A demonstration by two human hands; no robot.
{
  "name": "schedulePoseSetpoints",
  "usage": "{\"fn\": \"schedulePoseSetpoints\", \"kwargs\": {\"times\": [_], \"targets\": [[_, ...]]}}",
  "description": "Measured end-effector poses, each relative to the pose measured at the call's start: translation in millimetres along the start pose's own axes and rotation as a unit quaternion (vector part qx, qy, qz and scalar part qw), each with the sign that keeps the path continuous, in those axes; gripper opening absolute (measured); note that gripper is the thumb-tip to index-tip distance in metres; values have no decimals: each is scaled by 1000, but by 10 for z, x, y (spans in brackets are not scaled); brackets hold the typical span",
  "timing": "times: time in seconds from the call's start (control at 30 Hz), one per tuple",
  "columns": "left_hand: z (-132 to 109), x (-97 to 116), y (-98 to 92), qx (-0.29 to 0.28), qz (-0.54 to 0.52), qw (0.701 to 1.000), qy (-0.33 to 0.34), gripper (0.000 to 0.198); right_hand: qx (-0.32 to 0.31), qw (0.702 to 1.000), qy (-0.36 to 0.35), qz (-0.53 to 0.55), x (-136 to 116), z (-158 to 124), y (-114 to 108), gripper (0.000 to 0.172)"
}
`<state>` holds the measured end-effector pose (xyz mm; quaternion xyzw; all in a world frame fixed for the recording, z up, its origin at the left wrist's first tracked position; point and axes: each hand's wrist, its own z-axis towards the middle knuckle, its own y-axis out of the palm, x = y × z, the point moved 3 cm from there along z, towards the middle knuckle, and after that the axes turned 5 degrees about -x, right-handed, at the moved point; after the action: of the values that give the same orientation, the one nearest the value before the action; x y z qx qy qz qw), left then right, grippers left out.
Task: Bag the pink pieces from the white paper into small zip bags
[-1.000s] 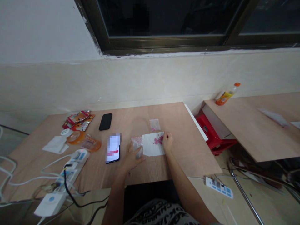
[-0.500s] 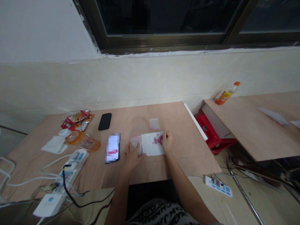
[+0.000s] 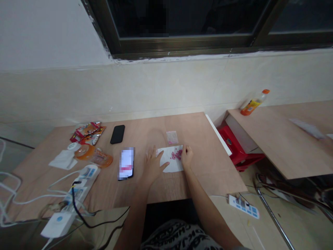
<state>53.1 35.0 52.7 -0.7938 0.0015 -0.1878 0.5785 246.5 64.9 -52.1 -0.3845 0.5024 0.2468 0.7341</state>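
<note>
A white sheet of paper (image 3: 170, 167) lies on the table, with a cluster of small pink beads (image 3: 176, 155) on its right half. My left hand (image 3: 153, 166) is open, its fingers spread over the paper's left edge; it covers the spot of the pink-edged plastic bag seen earlier. At the paper's right edge my right hand (image 3: 186, 158) is closed, its fingertips pinching the edge beside the beads. Just beyond the paper lies a small clear zip bag (image 3: 172, 137) with a few pink beads at its bottom.
To the left are a lit phone (image 3: 126, 163), a black phone (image 3: 117, 134), an orange-tinted bottle (image 3: 95, 155), snack packets (image 3: 88, 133) and a power strip (image 3: 78, 191) with cables. A red stool (image 3: 235, 147) stands between this table and another bearing a drink bottle (image 3: 253, 103).
My left hand has shifted right and up onto the paper's left edge, and the bag under it no longer shows. My right hand stays at the paper's right edge.
</note>
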Motion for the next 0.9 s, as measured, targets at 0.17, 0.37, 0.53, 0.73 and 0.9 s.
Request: {"fn": "schedulePoseSetpoints", "kwargs": {"times": [0.17, 0.37, 0.53, 0.73, 0.9], "targets": [[334, 313, 72, -24, 32, 998, 53, 64, -8, 1000, 2, 7, 11, -7, 1, 50], [645, 368, 377, -33, 60, 993, 100, 59, -1, 1000, 2, 1, 14, 2, -1, 51], [816, 363, 477, -35, 64, 989, 129, 57, -5, 1000, 3, 0, 2, -3, -6, 51], [890, 385, 483, -12, 66, 989, 129, 58, -8, 1000, 4, -1, 10, -4, -7, 52], [840, 381, 504, 5, 78, 988, 130, 56, -1, 1000, 0, -8, 17, 0, -8, 52]]}}
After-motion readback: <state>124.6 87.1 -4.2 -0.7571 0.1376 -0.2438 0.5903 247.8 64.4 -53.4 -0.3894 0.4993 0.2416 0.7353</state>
